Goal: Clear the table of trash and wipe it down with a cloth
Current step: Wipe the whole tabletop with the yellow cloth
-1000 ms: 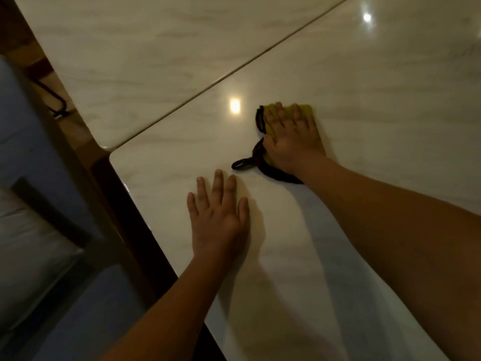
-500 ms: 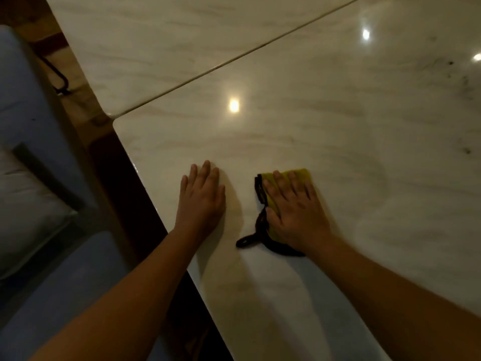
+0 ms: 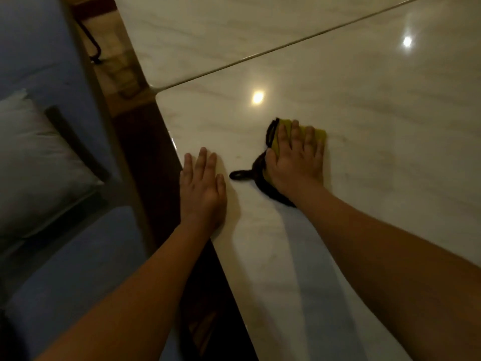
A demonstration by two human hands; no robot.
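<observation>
A yellow cloth [image 3: 319, 133] with a black edge and a black hanging loop lies flat on the glossy white marble table [image 3: 377, 105]. My right hand [image 3: 295, 158] presses down on it with straight, spread fingers and covers most of it. My left hand [image 3: 201, 188] rests flat on the table at its left edge, a short way left of the cloth's loop. No trash shows on the part of the table in view.
A second marble table [image 3: 221, 29] butts against this one along a thin seam at the back. Left of the table edge stands a blue seat [image 3: 65, 269] with a white cushion [image 3: 31, 162]. A strip of dark wood floor [image 3: 114, 61] runs between.
My right hand drew the cloth back toward me, then slid it a little forward again. My left hand has shifted to the table's left edge. The view has moved to the right.
</observation>
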